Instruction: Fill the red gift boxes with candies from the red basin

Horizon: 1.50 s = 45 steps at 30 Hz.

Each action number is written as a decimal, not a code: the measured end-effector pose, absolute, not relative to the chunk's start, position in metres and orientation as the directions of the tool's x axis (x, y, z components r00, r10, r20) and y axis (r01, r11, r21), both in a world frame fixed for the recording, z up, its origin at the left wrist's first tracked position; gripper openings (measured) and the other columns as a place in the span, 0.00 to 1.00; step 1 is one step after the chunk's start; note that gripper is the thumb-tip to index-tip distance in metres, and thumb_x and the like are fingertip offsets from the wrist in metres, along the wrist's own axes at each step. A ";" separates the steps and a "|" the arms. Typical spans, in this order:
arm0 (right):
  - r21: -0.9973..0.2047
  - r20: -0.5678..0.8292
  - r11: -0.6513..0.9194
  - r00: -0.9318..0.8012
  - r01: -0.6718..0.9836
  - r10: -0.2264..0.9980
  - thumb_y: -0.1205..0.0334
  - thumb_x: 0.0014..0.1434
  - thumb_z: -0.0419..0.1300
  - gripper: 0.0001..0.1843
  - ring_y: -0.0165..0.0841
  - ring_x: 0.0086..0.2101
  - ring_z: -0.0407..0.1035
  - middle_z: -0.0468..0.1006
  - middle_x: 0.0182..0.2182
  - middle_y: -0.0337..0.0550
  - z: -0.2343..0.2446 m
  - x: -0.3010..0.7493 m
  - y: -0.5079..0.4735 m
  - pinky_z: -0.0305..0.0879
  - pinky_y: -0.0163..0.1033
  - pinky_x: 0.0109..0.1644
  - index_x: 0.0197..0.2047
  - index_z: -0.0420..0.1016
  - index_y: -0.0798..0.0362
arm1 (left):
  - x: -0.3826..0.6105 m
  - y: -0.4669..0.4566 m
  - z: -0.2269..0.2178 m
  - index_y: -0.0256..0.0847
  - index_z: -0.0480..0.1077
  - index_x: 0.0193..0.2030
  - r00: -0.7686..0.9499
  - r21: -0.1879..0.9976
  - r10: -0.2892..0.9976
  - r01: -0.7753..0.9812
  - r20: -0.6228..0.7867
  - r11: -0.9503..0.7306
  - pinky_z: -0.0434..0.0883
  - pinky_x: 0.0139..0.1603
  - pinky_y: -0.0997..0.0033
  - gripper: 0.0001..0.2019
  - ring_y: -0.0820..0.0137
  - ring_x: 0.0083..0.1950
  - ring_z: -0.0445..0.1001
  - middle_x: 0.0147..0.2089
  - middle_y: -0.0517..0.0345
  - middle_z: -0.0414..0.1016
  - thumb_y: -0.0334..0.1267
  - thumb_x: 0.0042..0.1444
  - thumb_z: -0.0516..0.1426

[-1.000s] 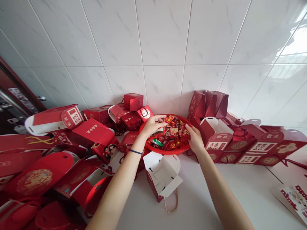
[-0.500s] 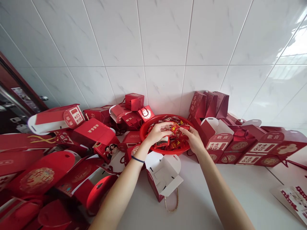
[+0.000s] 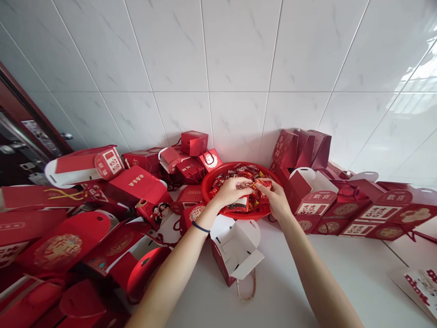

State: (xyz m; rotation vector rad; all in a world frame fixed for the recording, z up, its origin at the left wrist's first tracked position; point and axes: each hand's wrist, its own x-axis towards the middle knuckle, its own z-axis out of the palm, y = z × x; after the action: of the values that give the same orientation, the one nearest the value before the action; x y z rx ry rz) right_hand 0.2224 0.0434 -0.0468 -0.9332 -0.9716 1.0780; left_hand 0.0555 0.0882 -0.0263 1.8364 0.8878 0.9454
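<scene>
Both of my hands are over a round red basin (image 3: 206,187) heaped with small red-wrapped sweets (image 3: 225,178). My left hand (image 3: 232,191) is closed with its fingers curled inward; a red and white packet (image 3: 241,203) shows beneath its palm. Between the thumb and fingers of my right hand (image 3: 278,201) is a small red packet (image 3: 264,187), close to the left fingertips. In front of the basin stands an open gift box (image 3: 235,248), white inside and red outside, its flaps spread. A rope handle (image 3: 248,297) trails from it onto the white surface.
Red gift boxes (image 3: 136,184) lie in a jumbled pile on the left. To the right, more boxes (image 3: 363,212) stand in a stacked row against the tiled wall (image 3: 239,50). A printed card or bag (image 3: 421,284) lies at the far right edge.
My fingertips have come closer together over the basin, with the right hand's packet now beside the left fingers. The whole view has shifted slightly.
</scene>
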 end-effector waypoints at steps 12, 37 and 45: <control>-0.880 0.021 0.069 0.106 -0.470 0.994 0.53 0.38 0.78 0.23 0.42 0.41 0.79 0.83 0.36 0.40 -0.033 0.229 0.039 0.80 0.45 0.39 0.35 0.76 0.48 | 0.042 0.073 -0.020 0.39 0.78 0.31 0.332 0.958 0.921 0.127 0.205 -0.258 0.68 0.56 0.64 0.12 0.58 0.52 0.75 0.39 0.54 0.82 0.45 0.52 0.56; -0.863 0.143 0.365 -0.523 0.350 0.840 0.53 0.56 0.68 0.10 0.33 0.30 0.68 0.78 0.30 0.37 0.000 0.201 -0.020 0.65 0.35 0.34 0.37 0.82 0.50 | -0.035 -0.010 0.006 0.39 0.82 0.37 0.487 0.653 0.848 0.715 -0.209 -0.249 0.65 0.30 0.75 0.13 0.67 0.31 0.75 0.27 0.61 0.79 0.38 0.42 0.66; -0.840 0.109 0.391 -0.589 0.376 0.801 0.57 0.55 0.67 0.09 0.34 0.30 0.71 0.80 0.29 0.39 -0.003 0.206 -0.025 0.67 0.33 0.31 0.38 0.84 0.50 | -0.038 -0.014 -0.010 0.42 0.84 0.35 0.578 0.637 0.777 0.702 -0.249 -0.318 0.66 0.32 0.75 0.13 0.66 0.35 0.79 0.34 0.59 0.85 0.31 0.42 0.61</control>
State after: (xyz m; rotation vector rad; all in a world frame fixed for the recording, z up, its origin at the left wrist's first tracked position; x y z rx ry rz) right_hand 0.2062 -0.0245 -0.0030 -1.0054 -2.1459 1.1060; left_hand -0.0382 -0.0135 -0.0097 2.0851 1.1748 0.1328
